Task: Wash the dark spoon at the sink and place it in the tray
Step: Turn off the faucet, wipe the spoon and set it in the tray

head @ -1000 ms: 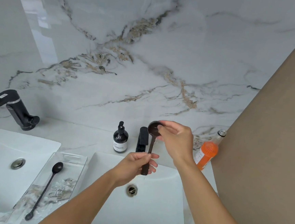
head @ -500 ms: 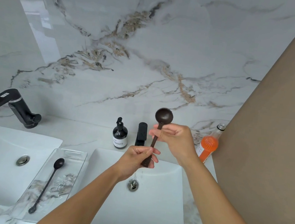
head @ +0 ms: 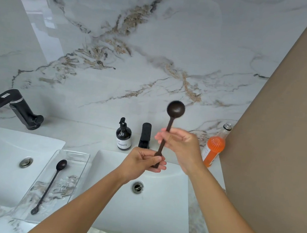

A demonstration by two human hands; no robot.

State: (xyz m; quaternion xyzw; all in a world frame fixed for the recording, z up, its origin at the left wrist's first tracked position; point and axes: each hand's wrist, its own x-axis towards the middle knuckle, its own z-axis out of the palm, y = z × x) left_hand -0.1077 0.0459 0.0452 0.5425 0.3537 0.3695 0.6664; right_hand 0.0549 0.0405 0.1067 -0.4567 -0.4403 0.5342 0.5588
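One slim spoon (head: pixel 50 184) in clear tray (head: pixel 82 158), sink (head: pixel 168 210) bare

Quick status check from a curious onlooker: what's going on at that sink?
Left hand grips dark spoon by handle end; right hand on its shaft. Spoon upright above sink, not in tray. Nothing blocking.

Bottles and taps we see along the marble counter

We see a dark pump-top soap bottle (head: pixel 123 138) just beside a black tap (head: pixel 145 135), an uncapped orange-filled bottle (head: pixel 214 145) against the brown wall, and another black faucet (head: pixel 14 107) far left.
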